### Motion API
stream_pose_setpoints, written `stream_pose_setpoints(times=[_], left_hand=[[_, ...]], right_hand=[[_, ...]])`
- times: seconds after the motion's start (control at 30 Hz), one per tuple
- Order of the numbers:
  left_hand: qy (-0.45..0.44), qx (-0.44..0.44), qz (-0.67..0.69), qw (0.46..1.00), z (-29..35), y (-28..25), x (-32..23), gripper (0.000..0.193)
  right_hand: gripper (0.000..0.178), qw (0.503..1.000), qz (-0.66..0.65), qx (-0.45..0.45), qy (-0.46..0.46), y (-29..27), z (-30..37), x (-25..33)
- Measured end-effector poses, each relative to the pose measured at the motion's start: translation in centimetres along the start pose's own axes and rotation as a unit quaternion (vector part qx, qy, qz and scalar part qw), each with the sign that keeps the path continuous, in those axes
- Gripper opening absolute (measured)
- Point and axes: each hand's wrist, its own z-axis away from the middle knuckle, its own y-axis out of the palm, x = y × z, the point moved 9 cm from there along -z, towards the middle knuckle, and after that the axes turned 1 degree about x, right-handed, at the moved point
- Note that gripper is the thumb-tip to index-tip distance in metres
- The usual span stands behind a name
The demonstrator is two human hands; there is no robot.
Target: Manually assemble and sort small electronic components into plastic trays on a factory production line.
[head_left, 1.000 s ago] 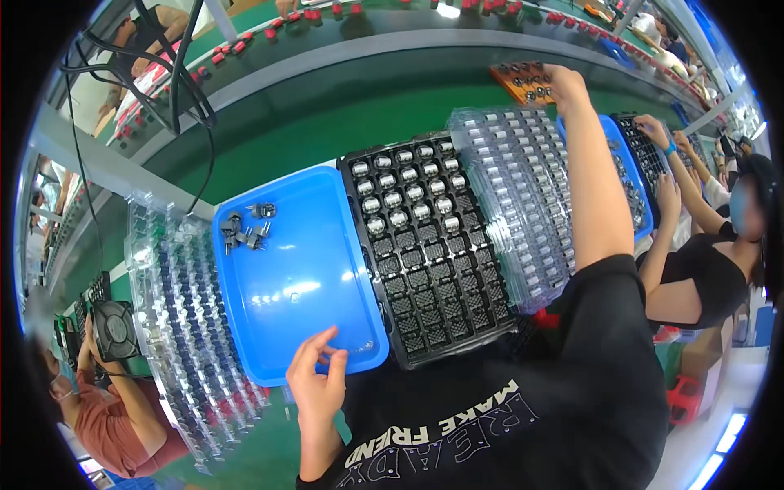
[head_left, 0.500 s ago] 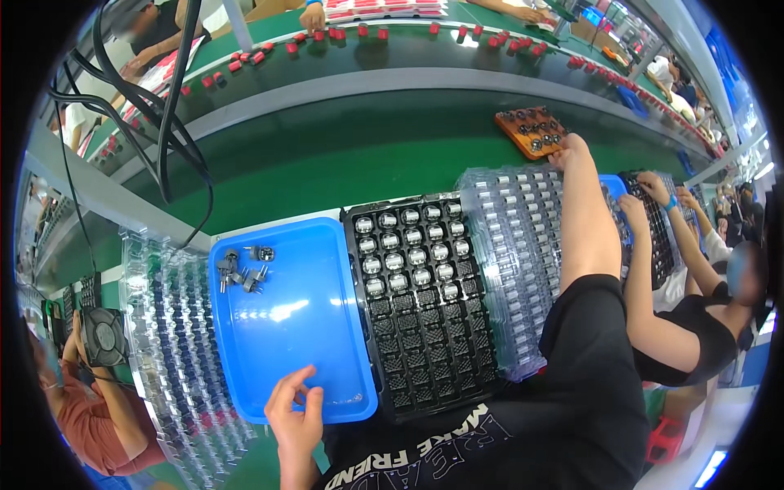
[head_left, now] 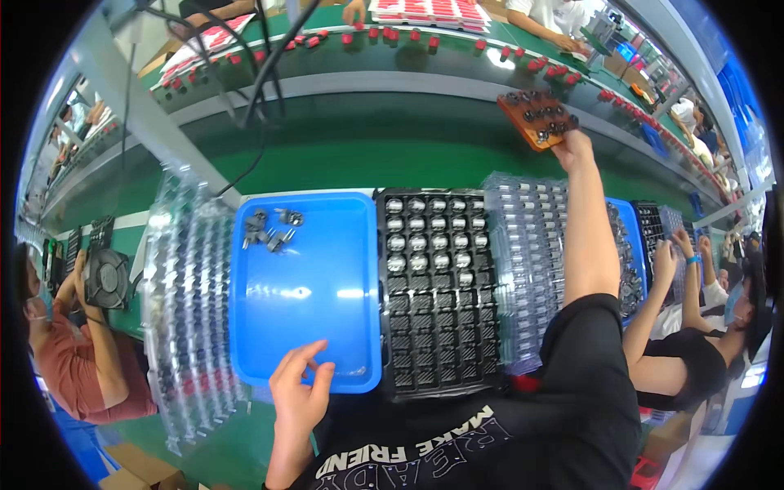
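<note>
My right hand (head_left: 574,149), arm stretched far out to the right, grips the near edge of an orange block-like tray (head_left: 531,131). Rows of small dark and metal parts sit on that tray, which tilts over the green conveyor belt. My left hand (head_left: 300,382) hovers at the near edge of a blue plastic tray (head_left: 306,322), fingers apart and nothing in them. A few grey parts with metal shafts (head_left: 269,231) lie in the blue tray's far left corner. Beside it is a black compartment tray (head_left: 441,377), its far rows filled with silver cylindrical parts.
Stacked clear plastic trays stand left (head_left: 192,327) and right (head_left: 523,278). Black cables (head_left: 261,90) hang at the upper left by a metal post (head_left: 151,114). Red parts (head_left: 433,39) line the far belt. Co-workers sit on both sides; a fan (head_left: 106,278) stands left.
The orange tray has risen and tilts more steeply in my right hand. My left hand stays by the blue tray's near edge. The whole view has shifted, moving the trays rightward in the picture.
</note>
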Motion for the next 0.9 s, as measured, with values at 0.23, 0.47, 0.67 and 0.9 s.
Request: stream_pose_setpoints(times=[0.23, 0.47, 0.67, 0.9], left_hand=[[0.020, -0.049, -0.064, 0.997, -1.2, -0.4, 1.0, 0.054], [0.092, -0.070, -0.007, 0.993, -2.8, 1.2, -0.3, 0.092], [0.075, 0.025, -0.066, 0.995, -2.7, 5.2, -1.1, 0.098], [0.084, 0.012, -0.021, 0.996, -3.1, 4.7, 0.4, 0.085]], right_hand=[[0.030, 0.981, 0.134, 0.141, 0.016, 12.1, 20.4, 0.9], [0.032, 0.928, 0.246, 0.276, 0.037, 18.8, 37.1, -6.9], [0.047, 0.776, 0.561, 0.173, -0.232, 22.6, 43.9, -5.7], [0.053, 0.730, 0.604, 0.217, -0.233, 26.6, 47.6, -5.0]])
